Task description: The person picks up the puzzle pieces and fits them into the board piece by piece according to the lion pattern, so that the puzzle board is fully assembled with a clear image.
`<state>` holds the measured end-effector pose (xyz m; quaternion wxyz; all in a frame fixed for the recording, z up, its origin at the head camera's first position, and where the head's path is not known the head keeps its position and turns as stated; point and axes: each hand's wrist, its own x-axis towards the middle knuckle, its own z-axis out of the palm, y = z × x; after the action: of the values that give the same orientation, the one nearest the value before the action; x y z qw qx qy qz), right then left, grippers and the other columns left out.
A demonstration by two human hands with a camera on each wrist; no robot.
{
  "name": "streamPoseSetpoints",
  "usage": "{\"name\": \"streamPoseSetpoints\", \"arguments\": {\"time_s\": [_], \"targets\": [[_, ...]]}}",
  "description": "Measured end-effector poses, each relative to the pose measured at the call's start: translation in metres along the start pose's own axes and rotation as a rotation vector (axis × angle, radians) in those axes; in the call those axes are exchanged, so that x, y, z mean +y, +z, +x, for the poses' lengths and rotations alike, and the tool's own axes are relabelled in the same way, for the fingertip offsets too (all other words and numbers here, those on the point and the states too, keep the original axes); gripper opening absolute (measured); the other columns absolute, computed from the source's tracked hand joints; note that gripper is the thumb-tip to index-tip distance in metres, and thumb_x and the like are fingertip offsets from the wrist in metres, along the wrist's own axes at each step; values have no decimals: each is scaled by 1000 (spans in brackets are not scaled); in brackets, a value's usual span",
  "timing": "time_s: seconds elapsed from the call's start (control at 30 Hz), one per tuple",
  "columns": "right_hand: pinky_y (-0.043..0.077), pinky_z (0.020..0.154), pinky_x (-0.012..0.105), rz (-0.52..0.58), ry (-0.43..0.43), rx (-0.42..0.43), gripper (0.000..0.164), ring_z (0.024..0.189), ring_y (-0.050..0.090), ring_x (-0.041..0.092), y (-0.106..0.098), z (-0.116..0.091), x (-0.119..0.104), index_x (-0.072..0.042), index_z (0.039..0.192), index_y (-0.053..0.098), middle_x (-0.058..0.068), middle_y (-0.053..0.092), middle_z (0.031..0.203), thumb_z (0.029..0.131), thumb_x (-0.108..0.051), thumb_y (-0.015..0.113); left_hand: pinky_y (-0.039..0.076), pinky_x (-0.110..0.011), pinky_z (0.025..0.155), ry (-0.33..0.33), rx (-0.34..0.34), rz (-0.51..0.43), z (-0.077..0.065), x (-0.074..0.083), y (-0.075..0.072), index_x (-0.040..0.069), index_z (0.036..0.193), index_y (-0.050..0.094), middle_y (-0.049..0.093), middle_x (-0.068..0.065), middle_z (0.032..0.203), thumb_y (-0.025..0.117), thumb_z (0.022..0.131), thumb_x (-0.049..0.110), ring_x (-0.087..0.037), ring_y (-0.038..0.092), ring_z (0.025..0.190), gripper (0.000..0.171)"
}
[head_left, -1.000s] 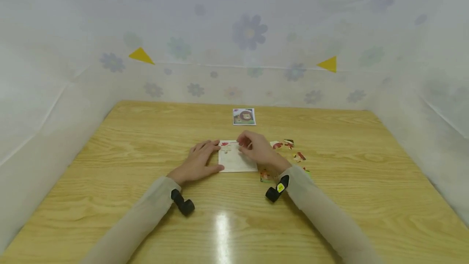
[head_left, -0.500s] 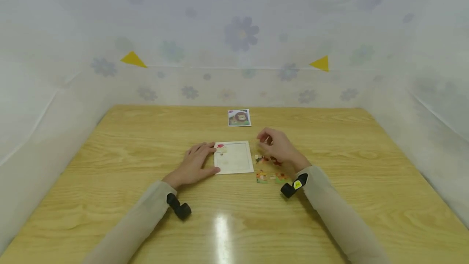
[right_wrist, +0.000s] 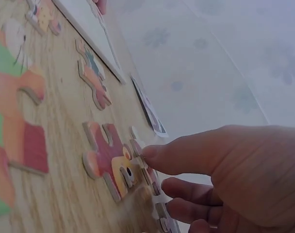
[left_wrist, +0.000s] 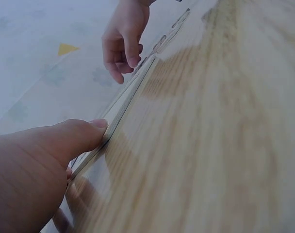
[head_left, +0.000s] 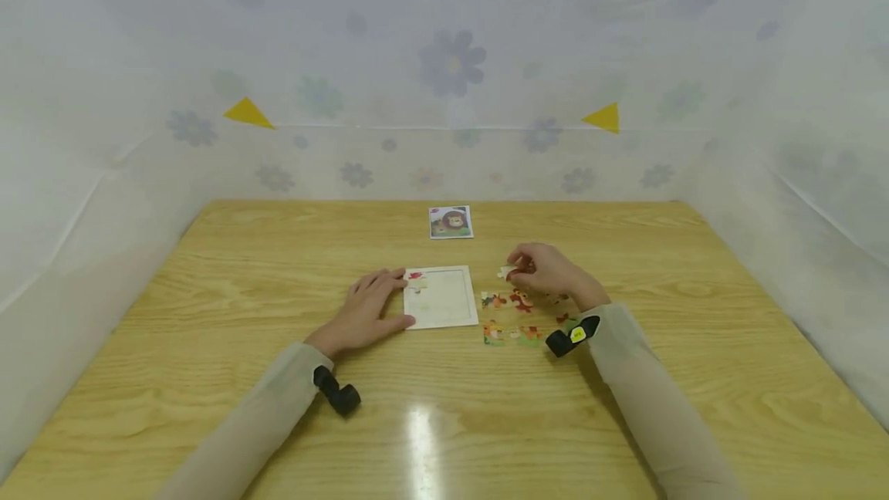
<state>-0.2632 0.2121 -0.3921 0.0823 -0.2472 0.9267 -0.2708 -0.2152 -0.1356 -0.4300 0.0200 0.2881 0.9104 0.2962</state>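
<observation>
My left hand (head_left: 364, 312) lies spread along the left side of a white puzzle board (head_left: 444, 303). Its thumb (left_wrist: 82, 136) presses the board's near edge, and its fingertips touch the far left corner. One puzzle piece (head_left: 417, 281) with a red figure sits in that corner of the board. To the right of the board, my right hand (head_left: 549, 270) pinches a white and dark-red puzzle piece (head_left: 505, 273) at the table, thumb and index finger at its edges. In the right wrist view, the thumb (right_wrist: 174, 151) tip meets that piece, partly hidden behind a dark-red piece (right_wrist: 108, 158).
Several loose puzzle pieces lie right of the board, among them an orange and green one (head_left: 494, 332) and a brown one (head_left: 521, 301). A small lion picture card (head_left: 451, 222) lies beyond the board. Flowered white sheeting (head_left: 451, 137) encloses the wooden table (head_left: 312, 238).
My right hand has moved from over the board to the right, down to a loose piece. My left hand stays at the board's left edge. The head view has shifted slightly.
</observation>
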Motion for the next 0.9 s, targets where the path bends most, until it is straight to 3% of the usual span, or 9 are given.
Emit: {"name": "streamPoseSetpoints", "arguments": {"time_s": [0.23, 0.43, 0.6, 0.77, 0.9], "targets": [[50, 72, 37, -12, 20, 23, 21, 79, 59, 21, 3, 2, 8, 2, 107, 61, 14, 63, 91, 91, -11, 66, 13, -61, 112, -4, 3, 4, 0, -3, 1, 3, 138, 47, 31, -11, 156, 65, 90, 42, -37, 21, 143, 64], [46, 69, 35, 4, 22, 64, 16, 75, 52, 18, 5, 2, 8, -3, 99, 54, 11, 57, 91, 91, -10, 66, 13, -62, 112, -2, 2, 3, 1, -2, 1, 3, 139, 47, 31, -11, 156, 65, 90, 42, -37, 21, 144, 65], [40, 64, 32, 44, -30, 114, 13, 66, 45, 16, 7, 4, 5, -8, 99, 50, 6, 54, 79, 94, -12, 62, 13, -62, 112, 2, -1, 5, 1, -1, 0, 3, 139, 47, 31, -10, 156, 65, 90, 42, -37, 21, 144, 65], [41, 61, 29, 80, -112, 175, 9, 64, 48, 14, 15, 11, 2, -9, 101, 52, 7, 59, 80, 95, -7, 59, 15, -60, 112, -1, 8, 18, 0, 0, 0, 3, 137, 48, 33, -10, 155, 66, 89, 40, -37, 24, 143, 63], [41, 59, 29, 110, -105, 183, 5, 63, 49, 15, 21, 17, -3, -10, 100, 55, 7, 62, 82, 96, -8, 58, 15, -60, 112, -3, 11, 19, 0, -1, 0, 4, 137, 48, 33, -10, 155, 66, 89, 40, -37, 23, 143, 63]]}}
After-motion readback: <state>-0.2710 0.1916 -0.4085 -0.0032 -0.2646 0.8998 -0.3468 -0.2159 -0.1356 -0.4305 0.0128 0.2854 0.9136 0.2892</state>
